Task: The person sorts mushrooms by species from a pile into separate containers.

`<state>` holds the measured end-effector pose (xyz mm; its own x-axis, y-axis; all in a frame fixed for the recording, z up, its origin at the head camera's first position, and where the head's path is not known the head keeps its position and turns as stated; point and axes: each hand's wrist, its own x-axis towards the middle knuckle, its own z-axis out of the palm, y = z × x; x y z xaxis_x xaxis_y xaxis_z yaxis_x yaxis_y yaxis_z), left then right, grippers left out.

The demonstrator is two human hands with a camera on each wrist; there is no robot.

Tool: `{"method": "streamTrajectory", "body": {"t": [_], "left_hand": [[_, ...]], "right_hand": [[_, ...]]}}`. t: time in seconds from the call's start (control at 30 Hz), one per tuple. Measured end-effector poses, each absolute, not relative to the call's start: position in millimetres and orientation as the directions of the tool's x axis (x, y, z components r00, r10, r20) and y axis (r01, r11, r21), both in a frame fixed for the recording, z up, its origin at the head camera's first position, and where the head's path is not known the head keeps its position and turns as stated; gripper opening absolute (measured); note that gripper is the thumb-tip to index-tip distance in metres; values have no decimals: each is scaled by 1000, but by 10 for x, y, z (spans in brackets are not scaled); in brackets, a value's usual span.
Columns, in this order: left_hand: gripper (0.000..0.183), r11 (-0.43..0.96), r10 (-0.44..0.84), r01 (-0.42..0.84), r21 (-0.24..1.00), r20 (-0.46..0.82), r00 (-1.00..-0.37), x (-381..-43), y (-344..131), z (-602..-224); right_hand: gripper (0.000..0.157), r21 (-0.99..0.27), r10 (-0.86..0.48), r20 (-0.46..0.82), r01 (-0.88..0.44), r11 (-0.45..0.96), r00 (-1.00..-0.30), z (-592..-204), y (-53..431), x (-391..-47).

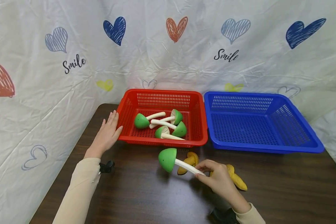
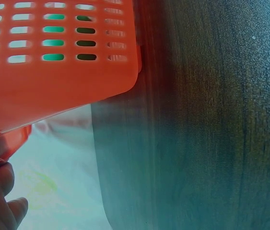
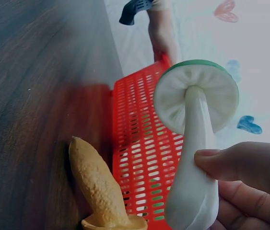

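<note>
The right hand (image 1: 219, 179) pinches a green mushroom (image 1: 168, 160) by its stem (image 1: 187, 166).

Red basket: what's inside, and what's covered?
Inside the red basket: four green-capped toy mushrooms with white stems. One stem crosses over another, covering part of it. The nearest mushroom's lower edge is hidden behind the near wall.

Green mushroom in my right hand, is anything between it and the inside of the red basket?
Yes: the near wall of the red basket stands between. The green mushroom would likely need to clear it. Nothing else visible blocks the way; the left hand sits at the basket's left side.
</note>
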<state>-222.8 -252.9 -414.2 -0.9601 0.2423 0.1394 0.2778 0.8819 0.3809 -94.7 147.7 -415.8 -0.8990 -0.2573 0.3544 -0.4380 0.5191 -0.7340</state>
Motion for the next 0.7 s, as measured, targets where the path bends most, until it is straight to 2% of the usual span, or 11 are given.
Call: {"method": "streamTrajectory", "body": {"t": [0.7], "left_hand": [[66,882,250,280,378,128,-960,-2241,-2536,-4146]], "right_hand": [[25,-746,-249,370,-446,494,-895,-3978,1452,-1058]]}}
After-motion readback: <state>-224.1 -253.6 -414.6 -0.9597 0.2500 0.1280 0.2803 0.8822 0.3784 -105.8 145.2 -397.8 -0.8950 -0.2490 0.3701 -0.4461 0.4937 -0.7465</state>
